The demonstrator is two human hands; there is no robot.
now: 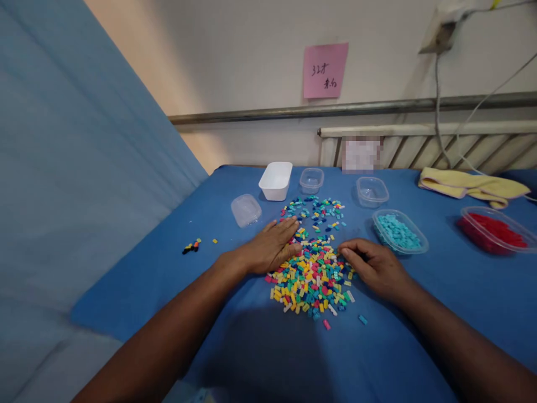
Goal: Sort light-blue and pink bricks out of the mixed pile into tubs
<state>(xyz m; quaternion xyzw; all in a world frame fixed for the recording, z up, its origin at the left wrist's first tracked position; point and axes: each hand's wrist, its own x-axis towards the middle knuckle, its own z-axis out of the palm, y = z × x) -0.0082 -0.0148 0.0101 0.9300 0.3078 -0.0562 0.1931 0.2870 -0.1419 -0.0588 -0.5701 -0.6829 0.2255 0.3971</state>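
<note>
A wide pile of small toy building bricks (pixel 312 274), in yellow, red, green, white and several blues, lies on the blue table cover. On the pile's left side rests my left hand (pixel 273 244), its fingers stretched out flat over the bricks. At the right edge of the pile is my right hand (pixel 375 266), with thumb and forefinger pinched together. Whatever is between those fingertips, if anything, is too small to make out. Beyond my hands, a looser scatter of bricks (pixel 323 208) reaches toward the containers. One light-blue brick (pixel 363 319) lies apart at the front right.
A white tub (pixel 276 182), two clear tubs (pixel 311 180) and a clear lid (pixel 246 210) stand behind. To the right are a tub of turquoise bricks (pixel 398 231), a tub of red pieces (pixel 495 229) and a yellow cloth (pixel 470 184). Black and orange pieces (pixel 192 246) lie left.
</note>
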